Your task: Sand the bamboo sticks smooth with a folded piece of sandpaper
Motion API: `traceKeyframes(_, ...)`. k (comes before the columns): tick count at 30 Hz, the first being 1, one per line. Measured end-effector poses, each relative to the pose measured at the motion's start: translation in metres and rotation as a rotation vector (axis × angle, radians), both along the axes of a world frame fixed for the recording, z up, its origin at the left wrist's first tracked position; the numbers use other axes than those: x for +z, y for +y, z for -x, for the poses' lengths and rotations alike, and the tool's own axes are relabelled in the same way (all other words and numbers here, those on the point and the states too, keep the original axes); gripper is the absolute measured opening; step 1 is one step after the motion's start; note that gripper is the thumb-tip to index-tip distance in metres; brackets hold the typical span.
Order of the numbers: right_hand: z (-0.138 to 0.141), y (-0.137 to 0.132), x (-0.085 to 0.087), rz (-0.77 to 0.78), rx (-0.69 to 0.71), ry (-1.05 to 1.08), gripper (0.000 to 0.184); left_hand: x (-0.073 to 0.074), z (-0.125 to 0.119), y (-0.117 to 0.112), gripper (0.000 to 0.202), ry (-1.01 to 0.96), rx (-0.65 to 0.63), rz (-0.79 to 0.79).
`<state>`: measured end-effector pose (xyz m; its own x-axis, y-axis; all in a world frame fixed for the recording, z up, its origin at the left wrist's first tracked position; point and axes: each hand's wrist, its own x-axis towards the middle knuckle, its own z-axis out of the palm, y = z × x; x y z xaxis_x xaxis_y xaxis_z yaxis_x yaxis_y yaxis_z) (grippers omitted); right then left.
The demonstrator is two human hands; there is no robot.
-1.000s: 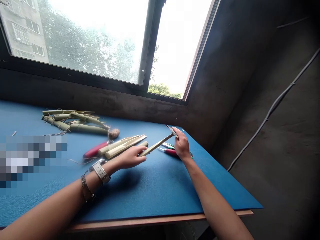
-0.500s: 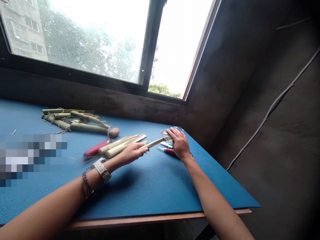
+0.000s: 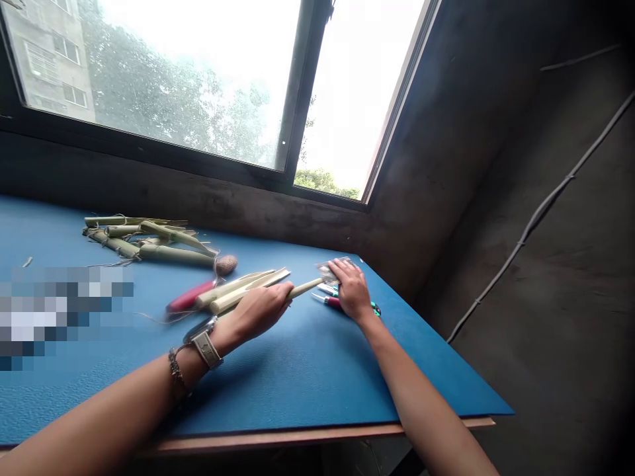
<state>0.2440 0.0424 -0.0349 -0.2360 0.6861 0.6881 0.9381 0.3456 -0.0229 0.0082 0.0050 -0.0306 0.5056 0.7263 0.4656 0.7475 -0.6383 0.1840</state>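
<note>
My left hand is closed round the near end of a thin pale green stalk, which looks like bamboo. The stalk points right, and its far end meets a small clear plastic bag. My right hand has its fingers over this bag, pressing it around the stalk's end; the bag's contents are too blurred to tell. Beneath my right hand lies a tool with a dark red handle and a metal tip. Thicker cut stalks lie just behind my left hand.
Tied stalks form a bundle at the back left, beside a ball of twine. A red object lies near the cut stalks. The blue table ends at a front edge. A pixelated patch covers the left side.
My left hand has rolled over so its back faces up, turning the stalk. My right hand has shifted slightly left and down, still on the plastic bag.
</note>
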Motion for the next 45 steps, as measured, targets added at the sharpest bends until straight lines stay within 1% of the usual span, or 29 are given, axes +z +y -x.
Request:
traceKeyframes(3,0.024,-0.013,0.0,-0.034,0.281,-0.16,0.05,0.003,0.001,0.0,0.022,-0.018,0.05,-0.003)
traceKeyframes(4,0.027,-0.014,0.0,-0.049,0.342,-0.198,0.051,0.004,0.001,0.001,0.021,-0.049,0.045,-0.002)
traceKeyframes(5,0.026,-0.014,0.0,-0.063,0.355,-0.209,0.051,0.004,0.002,0.002,0.021,-0.072,0.038,0.0)
traceKeyframes(6,0.021,-0.011,0.0,-0.077,0.323,-0.195,0.051,0.004,0.002,0.002,0.021,-0.081,0.031,0.007)
traceKeyframes(9,-0.003,0.001,0.002,-0.133,0.102,-0.057,0.053,0.003,0.0,0.001,0.022,-0.054,0.014,0.037)
traceKeyframes(10,-0.007,0.002,0.004,-0.16,0.049,-0.018,0.053,0.002,-0.001,0.001,0.023,-0.05,0.015,0.045)
traceKeyframes(11,-0.008,0.001,0.005,-0.188,0.035,-0.002,0.052,0.002,-0.001,0.0,0.024,-0.055,0.022,0.043)
traceKeyframes(12,-0.005,-0.003,0.007,-0.208,0.067,-0.016,0.051,0.002,-0.001,0.0,0.025,-0.07,0.03,0.033)
traceKeyframes(15,0.014,-0.019,0.012,-0.201,0.309,-0.188,0.047,0.004,0.001,0.0,0.024,-0.124,0.035,-0.011)
traceKeyframes(16,0.018,-0.022,0.014,-0.195,0.363,-0.233,0.046,0.005,0.001,0.0,0.022,-0.136,0.026,-0.024)
traceKeyframes(17,0.019,-0.023,0.015,-0.198,0.372,-0.246,0.046,0.006,0.002,0.0,0.02,-0.141,0.016,-0.034)
traceKeyframes(18,0.016,-0.022,0.016,-0.213,0.334,-0.224,0.046,0.007,0.002,-0.001,0.019,-0.138,0.008,-0.042)
traceKeyframes(21,0.002,-0.013,0.017,-0.278,0.116,-0.061,0.046,0.01,0.001,-0.003,0.018,-0.09,0.017,-0.053)
traceKeyframes(22,-0.001,-0.012,0.016,-0.291,0.077,-0.026,0.047,0.01,0.0,-0.004,0.018,-0.066,0.028,-0.059)
traceKeyframes(23,0.0,-0.013,0.016,-0.298,0.077,-0.016,0.046,0.011,0.0,-0.005,0.018,-0.045,0.041,-0.071)
traceKeyframes(24,0.004,-0.016,0.015,-0.298,0.117,-0.033,0.045,0.012,0.0,-0.005,0.019,-0.026,0.054,-0.088)
traceKeyframes(27,0.023,-0.029,0.015,-0.252,0.325,-0.165,0.042,0.013,0.002,-0.005,0.022,0.009,0.107,-0.142)
traceKeyframes(28,0.026,-0.031,0.015,-0.241,0.37,-0.193,0.041,0.013,0.003,-0.004,0.022,0.018,0.12,-0.156)
traceKeyframes(29,0.026,-0.031,0.016,-0.238,0.379,-0.194,0.041,0.013,0.003,-0.004,0.022,0.027,0.121,-0.17)
traceKeyframes(31,0.016,-0.024,0.017,-0.254,0.299,-0.12,0.043,0.011,0.003,-0.003,0.022,0.044,0.086,-0.2)
traceKeyframes(34,-0.003,-0.012,0.017,-0.275,0.106,0.047,0.049,0.008,0.002,-0.002,0.021,0.056,0.025,-0.202)
traceKeyframes(35,-0.004,-0.011,0.016,-0.274,0.083,0.07,0.051,0.008,0.001,-0.002,0.021,0.055,0.027,-0.192)
traceKeyframes(36,-0.001,-0.013,0.015,-0.266,0.096,0.065,0.051,0.008,0.001,-0.002,0.021,0.05,0.038,-0.182)
traceKeyframes(37,0.006,-0.016,0.014,-0.255,0.141,0.033,0.051,0.008,0.001,-0.002,0.021,0.043,0.053,-0.173)
traceKeyframes(40,0.03,-0.03,0.012,-0.231,0.344,-0.126,0.046,0.01,0.003,-0.002,0.022,0.007,0.081,-0.148)
traceKeyframes(41,0.034,-0.033,0.012,-0.227,0.388,-0.168,0.044,0.01,0.004,-0.002,0.023,-0.002,0.076,-0.136)
traceKeyframes(42,0.033,-0.032,0.012,-0.226,0.402,-0.188,0.043,0.011,0.004,-0.002,0.022,-0.008,0.062,-0.12)
traceKeyframes(43,0.029,-0.03,0.013,-0.225,0.382,-0.183,0.042,0.011,0.005,-0.002,0.022,-0.014,0.041,-0.102)
traceKeyframes(45,0.01,-0.018,0.014,-0.22,0.256,-0.104,0.043,0.011,0.004,-0.002,0.02,-0.034,-0.012,-0.05)
